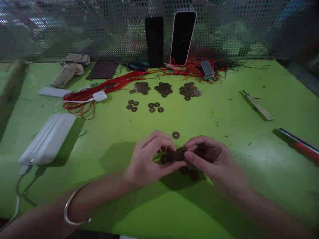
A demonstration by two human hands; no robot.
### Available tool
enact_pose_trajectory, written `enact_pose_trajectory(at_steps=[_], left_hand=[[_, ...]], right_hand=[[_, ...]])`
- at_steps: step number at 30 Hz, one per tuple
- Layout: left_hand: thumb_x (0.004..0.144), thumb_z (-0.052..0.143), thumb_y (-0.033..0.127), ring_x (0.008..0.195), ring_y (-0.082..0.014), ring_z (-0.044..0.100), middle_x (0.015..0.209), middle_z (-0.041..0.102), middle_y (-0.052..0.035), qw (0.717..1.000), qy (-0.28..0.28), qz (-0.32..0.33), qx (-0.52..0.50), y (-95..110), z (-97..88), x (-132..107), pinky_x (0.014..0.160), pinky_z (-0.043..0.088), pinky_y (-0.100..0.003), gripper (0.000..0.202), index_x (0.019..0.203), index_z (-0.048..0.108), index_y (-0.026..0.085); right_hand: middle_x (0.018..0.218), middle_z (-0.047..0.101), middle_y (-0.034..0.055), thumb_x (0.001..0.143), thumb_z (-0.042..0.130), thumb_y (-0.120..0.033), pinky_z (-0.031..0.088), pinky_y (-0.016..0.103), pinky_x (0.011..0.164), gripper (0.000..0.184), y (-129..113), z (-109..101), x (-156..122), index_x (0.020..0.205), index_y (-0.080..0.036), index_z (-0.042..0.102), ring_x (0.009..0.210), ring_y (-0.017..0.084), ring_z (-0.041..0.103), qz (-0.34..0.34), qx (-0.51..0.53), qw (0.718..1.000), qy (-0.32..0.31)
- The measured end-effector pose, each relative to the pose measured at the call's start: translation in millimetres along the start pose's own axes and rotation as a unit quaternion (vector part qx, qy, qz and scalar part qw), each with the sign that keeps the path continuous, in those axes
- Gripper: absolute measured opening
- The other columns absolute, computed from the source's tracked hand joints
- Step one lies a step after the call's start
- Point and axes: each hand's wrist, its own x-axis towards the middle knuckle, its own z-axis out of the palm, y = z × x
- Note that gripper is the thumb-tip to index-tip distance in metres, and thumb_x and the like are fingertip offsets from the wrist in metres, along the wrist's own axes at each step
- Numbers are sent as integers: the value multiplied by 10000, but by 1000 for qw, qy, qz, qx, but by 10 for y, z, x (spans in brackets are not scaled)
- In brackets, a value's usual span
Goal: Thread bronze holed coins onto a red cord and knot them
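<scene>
My left hand (147,159) and my right hand (211,159) meet over the green table (224,205), fingers pinched together on a small bunch of brown holed coins (178,154). A few more coins (189,172) lie just beneath the hands, and a single coin (175,135) sits right behind them. Farther back lie three piles of the same coins (142,88) (163,89) (189,91) and two small groups (132,105) (155,107). A silver bangle (74,207) circles my left wrist.
Red cord (99,89) trails across the back left, more red threads (191,68) lie at the back. Two phones (183,36) lean on the perforated wall. A white power bank (48,139) with cable lies left; a wooden strip (259,106) and a red pen (300,144) lie right.
</scene>
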Motion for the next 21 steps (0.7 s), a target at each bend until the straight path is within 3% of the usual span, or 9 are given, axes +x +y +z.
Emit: enact_pose_trajectory(at_steps=[6, 8, 10, 16, 19, 21], left_hand=[[733, 726, 298, 648, -79, 584, 792, 633, 6, 999, 12, -4, 45, -172, -81, 113, 509, 506, -179, 245, 897, 571, 202], [740, 717, 320, 721, -109, 582, 846, 632, -18, 995, 18, -28, 99, -367, -111, 277, 562, 507, -222, 231, 895, 602, 194], [750, 701, 345, 807, -146, 573, 929, 624, -43, 983, 8, -97, 154, -620, -107, 509, 652, 508, -284, 228, 904, 634, 190], [754, 678, 393, 1028, -259, 520, 1029, 601, -92, 943, -16, -185, 276, -1317, 91, 1177, 923, 402, -444, 245, 885, 685, 187], [752, 668, 418, 1109, -325, 472, 1074, 590, -132, 925, -63, -229, 298, -1435, 152, 1290, 962, 345, -521, 298, 912, 686, 167], [766, 650, 413, 1122, -326, 465, 1078, 593, -138, 926, -66, -221, 298, -1375, 147, 1282, 976, 330, -530, 309, 945, 681, 163]], right_hand=[[831, 684, -7, 674, 759, -374, 546, 293, 675, 185, 84, -73, 110, 787, -252, 678, 758, 145, 631, 26, 14, 999, 35], [887, 686, -2, 679, 752, -392, 545, 301, 717, 217, 119, -116, 170, 821, -248, 673, 810, 148, 634, 23, 36, 999, 31], [921, 686, -5, 671, 759, -389, 539, 307, 758, 238, 125, -144, 213, 840, -247, 669, 856, 149, 638, 17, 64, 997, 32], [909, 693, -11, 644, 785, -346, 536, 307, 809, 231, 37, -158, 239, 819, -243, 674, 867, 142, 655, -23, 129, 990, 48], [908, 694, -6, 653, 778, -337, 541, 308, 803, 221, 18, -163, 234, 821, -242, 672, 859, 140, 659, -30, 139, 988, 52], [911, 693, -4, 656, 777, -335, 541, 310, 809, 221, 17, -168, 233, 823, -237, 670, 856, 138, 659, -28, 145, 988, 49]])
